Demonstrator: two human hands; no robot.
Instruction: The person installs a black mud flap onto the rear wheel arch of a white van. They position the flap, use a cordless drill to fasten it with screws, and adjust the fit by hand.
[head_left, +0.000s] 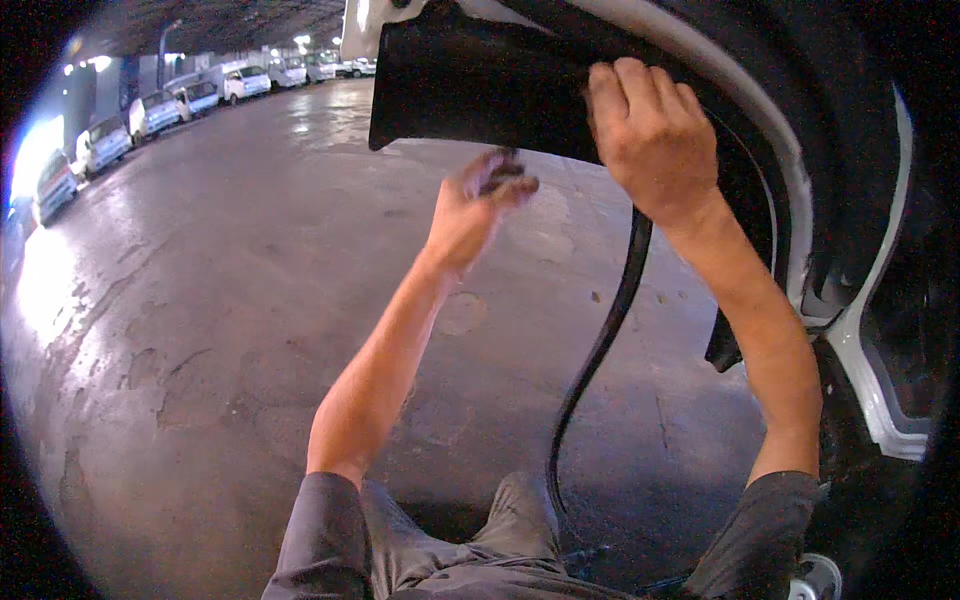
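Right hand raised, forearm stretched up from lower right, fingers curled over and gripping the lower edge of a black wheel-arch liner hanging from a white vehicle body at upper right

Left hand lifted just below that liner, arm bent up from the grey sleeve, fingertips pinched shut on a small dark object, blurred, kind impossible to tell

Black rubber strip dangling from behind the right wrist, curving down between both forearms toward the grey trousers

Stained concrete floor all around; row of parked white cars far off at upper left under ceiling lights
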